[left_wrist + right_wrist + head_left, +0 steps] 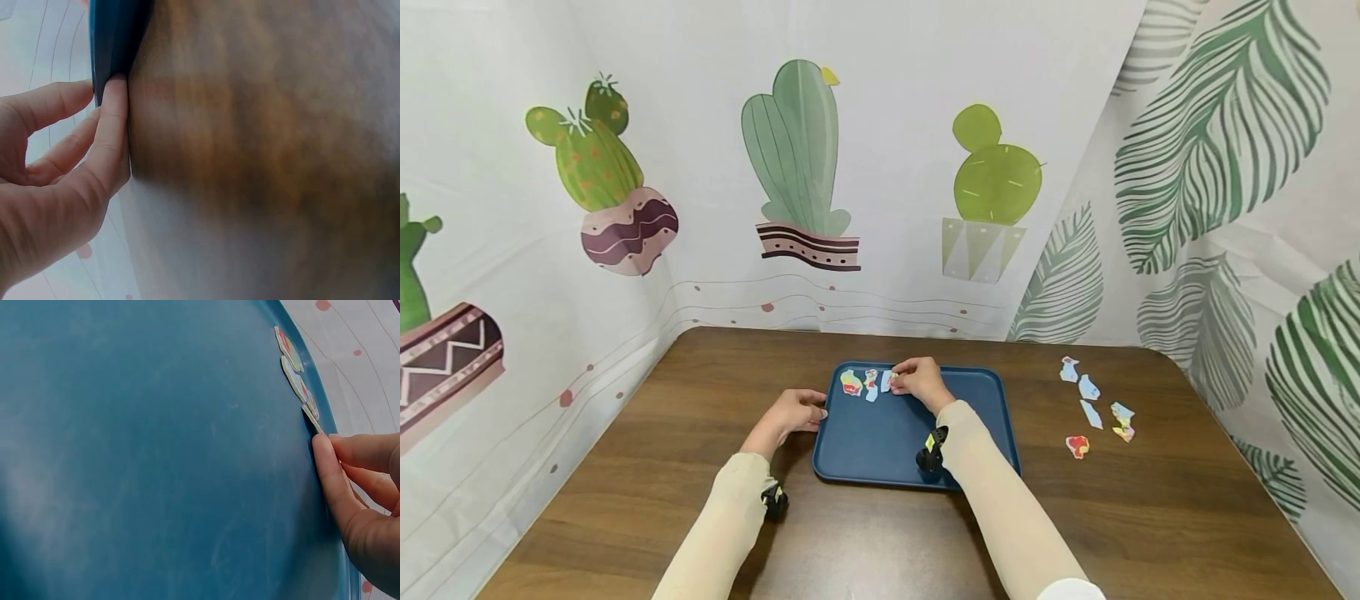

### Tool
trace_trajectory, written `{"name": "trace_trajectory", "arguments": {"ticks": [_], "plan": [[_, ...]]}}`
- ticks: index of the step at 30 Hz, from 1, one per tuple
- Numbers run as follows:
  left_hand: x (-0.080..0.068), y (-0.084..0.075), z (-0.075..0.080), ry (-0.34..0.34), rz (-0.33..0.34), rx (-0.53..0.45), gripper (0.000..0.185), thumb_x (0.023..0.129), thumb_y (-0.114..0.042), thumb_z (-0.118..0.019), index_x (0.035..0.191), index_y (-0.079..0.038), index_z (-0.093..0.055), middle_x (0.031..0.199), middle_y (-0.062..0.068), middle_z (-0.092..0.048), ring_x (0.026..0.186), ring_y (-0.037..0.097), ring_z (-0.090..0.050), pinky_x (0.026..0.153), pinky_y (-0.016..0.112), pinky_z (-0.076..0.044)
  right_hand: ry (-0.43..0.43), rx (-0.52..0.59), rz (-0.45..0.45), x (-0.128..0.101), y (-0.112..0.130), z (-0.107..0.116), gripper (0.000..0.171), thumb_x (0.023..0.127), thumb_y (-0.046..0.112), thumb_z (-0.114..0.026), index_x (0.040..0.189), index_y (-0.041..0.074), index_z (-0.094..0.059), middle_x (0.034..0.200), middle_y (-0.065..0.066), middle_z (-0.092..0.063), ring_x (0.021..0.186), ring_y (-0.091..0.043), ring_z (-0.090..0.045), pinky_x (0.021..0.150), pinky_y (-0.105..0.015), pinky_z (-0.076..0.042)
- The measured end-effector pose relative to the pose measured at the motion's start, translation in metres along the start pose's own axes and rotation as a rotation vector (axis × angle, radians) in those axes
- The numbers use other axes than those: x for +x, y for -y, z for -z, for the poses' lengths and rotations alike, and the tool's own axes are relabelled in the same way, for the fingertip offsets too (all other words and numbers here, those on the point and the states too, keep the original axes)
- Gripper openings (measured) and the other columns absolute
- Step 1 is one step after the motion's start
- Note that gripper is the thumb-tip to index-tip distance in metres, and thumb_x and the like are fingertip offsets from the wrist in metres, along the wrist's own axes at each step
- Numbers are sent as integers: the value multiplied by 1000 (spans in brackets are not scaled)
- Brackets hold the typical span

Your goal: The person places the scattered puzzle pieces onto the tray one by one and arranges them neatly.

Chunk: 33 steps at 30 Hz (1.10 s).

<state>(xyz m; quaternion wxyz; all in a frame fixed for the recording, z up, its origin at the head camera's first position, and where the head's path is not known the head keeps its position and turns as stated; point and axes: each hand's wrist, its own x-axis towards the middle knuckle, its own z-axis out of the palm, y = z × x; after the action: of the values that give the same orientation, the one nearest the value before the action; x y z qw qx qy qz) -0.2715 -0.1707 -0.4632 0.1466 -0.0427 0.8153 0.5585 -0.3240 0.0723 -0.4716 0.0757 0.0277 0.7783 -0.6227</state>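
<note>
**Puzzle pieces on tray, both hands at tray**

While bracing the blue tray (880, 442) at its left rim, left hand (793, 414) with fingers (112, 125) nearly straight, tips pressed on the rim edge, grasping nothing. Right hand (917, 380) at tray's far edge, fingers (331, 469) pinching a small puzzle piece (887, 381), flat on the tray, just beside two placed pieces (859, 383). Those two lying side by side, touching or nearly so, in the tray's far-left corner. Tray resting on the brown wooden surface (700, 467). Loose pieces (1093, 404), five or so, scattered on the surface right of the tray, well apart from both hands. Cactus-print curtain (797, 167) behind.
</note>
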Motion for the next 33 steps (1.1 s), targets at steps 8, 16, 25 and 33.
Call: {"name": "trace_trajectory", "arguments": {"ticks": [8,16,25,33], "plan": [[-1,-1,0,0,8,-3,39,87,7,-60,126,10,-55,105,23,-64,83,25,-65,78,39,-58,-11,-4,15,1,0,-1,21,84,-10,-66,105,-8,-67,84,-15,-62,64,-13,-66,61,-23,-57],[-2,-2,1,14,-4,6,40,87,6,-60,127,11,-53,109,25,-62,87,26,-66,79,40,-57,-10,-42,55,-1,2,1,18,88,-8,-62,104,-8,-69,91,-18,-64,65,-12,-65,64,-25,-58],[0,-3,2,2,-2,0,40,87,7,-59,127,11,-54,103,22,-65,83,24,-65,78,39,-58,10,-16,76,0,6,7,17,89,-5,-63,104,-8,-68,93,-18,-66,65,-12,-65,65,-27,-58],[-1,-1,0,8,7,10,40,88,5,-59,127,11,-53,111,25,-62,86,26,-66,79,40,-57,13,32,123,-3,11,28,22,91,-2,-62,110,-13,-64,100,-29,-64,68,-16,-67,73,-37,-59]]}}
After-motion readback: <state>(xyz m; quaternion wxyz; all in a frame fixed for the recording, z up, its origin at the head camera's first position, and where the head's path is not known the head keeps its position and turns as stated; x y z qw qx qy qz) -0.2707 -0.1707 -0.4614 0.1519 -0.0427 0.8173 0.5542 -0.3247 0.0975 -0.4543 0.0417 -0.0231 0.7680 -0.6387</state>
